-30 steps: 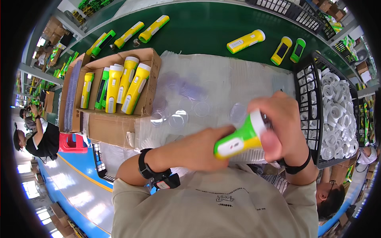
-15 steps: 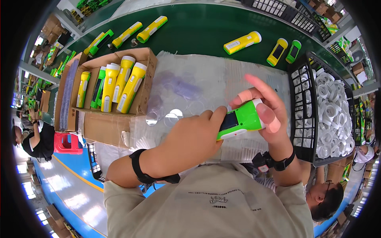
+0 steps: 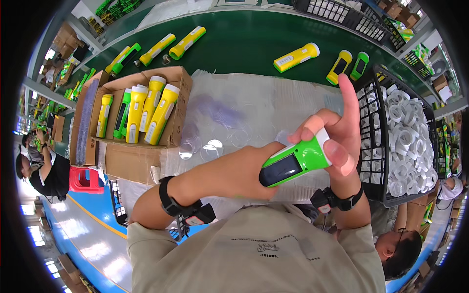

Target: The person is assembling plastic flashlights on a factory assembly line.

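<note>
A green flashlight (image 3: 308,157) with a dark panel lies slanted between my hands. My left hand (image 3: 251,168) is wrapped round its body end. The fingers and thumb of my right hand (image 3: 337,134) close round the white rim at its head, with the index finger stretched away. Beneath them spreads a plastic-covered work surface (image 3: 264,95), where thin clear discs (image 3: 213,146) lie left of the flashlight. Beside my right hand stands a black basket (image 3: 373,168) filled with white rings (image 3: 408,139).
A cardboard box (image 3: 168,139) on the left holds several yellow flashlights (image 3: 162,115) and a green one. More flashlights (image 3: 296,57) lie along the green belt (image 3: 234,41) at the back. A red stool (image 3: 85,179) stands at far left. Other people (image 3: 49,171) sit at both sides.
The flashlight has rolled in my hands, so its dark panel now faces up more fully. My left wrist has turned. My right index finger points higher, and its grip is slightly farther right.
</note>
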Demonstrator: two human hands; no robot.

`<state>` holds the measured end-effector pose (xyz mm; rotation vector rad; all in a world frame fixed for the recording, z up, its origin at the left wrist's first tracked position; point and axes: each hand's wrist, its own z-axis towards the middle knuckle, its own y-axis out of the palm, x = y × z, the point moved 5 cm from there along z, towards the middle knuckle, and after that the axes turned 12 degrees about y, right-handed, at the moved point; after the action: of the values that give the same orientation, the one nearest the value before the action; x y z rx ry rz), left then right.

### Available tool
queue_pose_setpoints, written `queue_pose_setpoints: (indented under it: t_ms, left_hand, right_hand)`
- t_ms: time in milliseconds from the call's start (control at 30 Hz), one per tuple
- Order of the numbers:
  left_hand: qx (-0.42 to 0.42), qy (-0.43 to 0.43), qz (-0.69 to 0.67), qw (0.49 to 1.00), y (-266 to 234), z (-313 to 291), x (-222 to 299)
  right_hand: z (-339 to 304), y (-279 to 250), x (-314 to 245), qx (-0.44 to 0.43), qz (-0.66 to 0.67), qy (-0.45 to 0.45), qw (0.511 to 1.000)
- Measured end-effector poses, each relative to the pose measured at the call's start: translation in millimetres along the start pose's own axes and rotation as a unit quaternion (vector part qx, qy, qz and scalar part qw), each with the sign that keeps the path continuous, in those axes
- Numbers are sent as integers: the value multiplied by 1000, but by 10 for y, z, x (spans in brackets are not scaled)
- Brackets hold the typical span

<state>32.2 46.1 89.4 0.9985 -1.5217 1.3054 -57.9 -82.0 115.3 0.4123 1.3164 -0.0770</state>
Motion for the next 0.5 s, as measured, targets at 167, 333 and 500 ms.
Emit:
queue_pose_setpoints:
  t_ms: [167,333,500]
  left_hand:
    - [113,101,217,964,45,33,-225]
    - [213,356,221,883,-192,184,-266]
    - [248,220,287,899,-367,285,-208]
  right_hand:
    - [-68,234,-116,-43,-162,-162,972]
    - [-77,359,-144,-78,-287,-228,927]
    - [-61,117,-53,99,-296,-230,922]
